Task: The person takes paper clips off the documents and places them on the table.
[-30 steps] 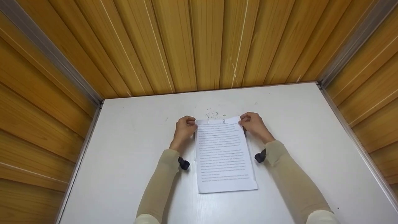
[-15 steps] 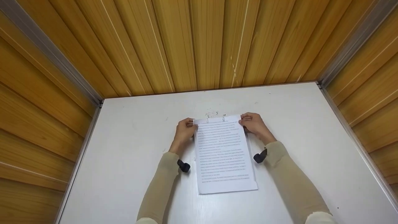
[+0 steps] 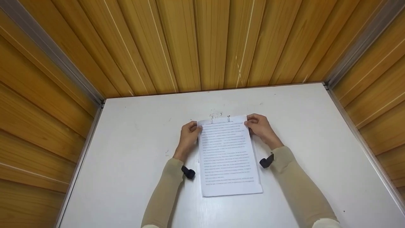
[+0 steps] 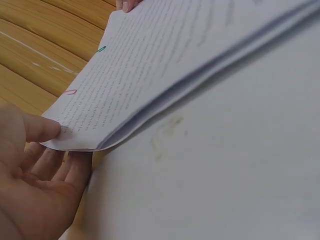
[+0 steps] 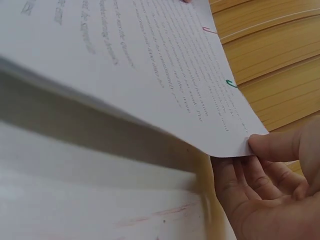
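Note:
A stack of printed paper sheets (image 3: 226, 158) is held by its two far corners, that end raised over the table. My left hand (image 3: 190, 134) pinches the far left corner, thumb on top and fingers beneath, as the left hand (image 4: 42, 175) shows in the left wrist view. The far right corner is pinched the same way by my right hand (image 3: 260, 126); the right wrist view has that hand (image 5: 270, 180) with its thumb on the page. Two paper clips grip the top edge: a pink clip (image 4: 71, 92) on the left and a green clip (image 5: 230, 83) on the right.
The white table (image 3: 136, 152) lies under the sheets, with small dark marks (image 3: 216, 113) just beyond their top edge. Wood-patterned panels (image 3: 208, 47) wall in the back and both sides. A small black camera (image 3: 190, 173) sits on the left wrist.
The far end of the sheets has risen slightly, its top edge shifting toward the back. Both hands keep their pinch on the corners; the near edge stays almost where it was.

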Tool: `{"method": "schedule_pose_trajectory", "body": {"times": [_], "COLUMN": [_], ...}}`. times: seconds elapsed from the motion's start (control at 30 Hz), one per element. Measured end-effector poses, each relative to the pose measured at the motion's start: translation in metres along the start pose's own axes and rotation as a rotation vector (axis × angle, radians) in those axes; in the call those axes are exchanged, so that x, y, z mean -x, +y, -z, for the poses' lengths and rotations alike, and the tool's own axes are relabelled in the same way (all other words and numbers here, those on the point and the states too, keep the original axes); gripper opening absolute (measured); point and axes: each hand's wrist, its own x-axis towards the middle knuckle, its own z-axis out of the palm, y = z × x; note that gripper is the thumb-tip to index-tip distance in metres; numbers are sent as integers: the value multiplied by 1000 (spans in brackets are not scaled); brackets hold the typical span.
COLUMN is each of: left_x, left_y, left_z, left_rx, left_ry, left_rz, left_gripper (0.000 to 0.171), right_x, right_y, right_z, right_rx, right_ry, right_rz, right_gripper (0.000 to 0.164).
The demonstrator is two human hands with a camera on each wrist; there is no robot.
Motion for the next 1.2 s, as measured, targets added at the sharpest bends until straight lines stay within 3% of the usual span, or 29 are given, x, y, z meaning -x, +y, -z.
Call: {"method": "schedule_pose_trajectory", "body": {"times": [0.17,0.43,0.87,1.2], "left_x": [0,2,-1,-2], "left_y": [-4,-9,-12,-12], "left_z": [2,6,5,5], "left_rx": [26,-11,-14,-8], "left_ry": [-32,-67,-76,-81], "left_rz": [-43,-79,-50,-39], "left_gripper": [22,23,21,21], "right_x": [-1,0,0,3], "right_y": [0,-9,-22,-28], "right_z": [1,-4,-9,-25], "right_rx": [6,153,341,482], "right_ry": [3,64,93,63], "right_rz": [15,166,440,513], "right_gripper": [36,29,23,27]}}
